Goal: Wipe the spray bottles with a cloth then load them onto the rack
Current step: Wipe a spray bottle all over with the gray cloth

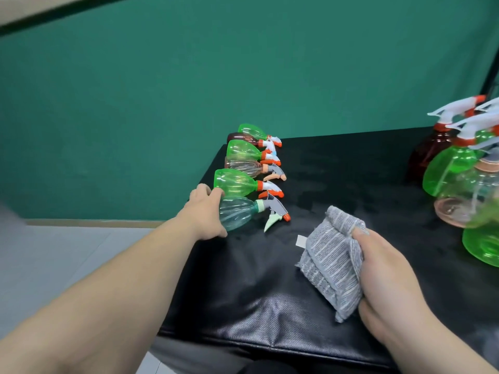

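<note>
Several spray bottles lie on their sides in a row along the left edge of the black table (270,287). The nearest is a pale teal clear bottle (239,213) with a grey trigger head. My left hand (206,211) wraps round its base, fingers over the top and thumb underneath. Behind it lies a green bottle (235,182), then more green and brownish ones. My right hand (383,268) grips a folded grey striped cloth (330,257) above the table's front middle.
Upright spray bottles stand at the right edge: a dark red one (429,152), green ones (451,168) and a clear pinkish one (464,201). A green wall is behind. Grey floor lies left of the table. A dark post (490,74) rises at far right.
</note>
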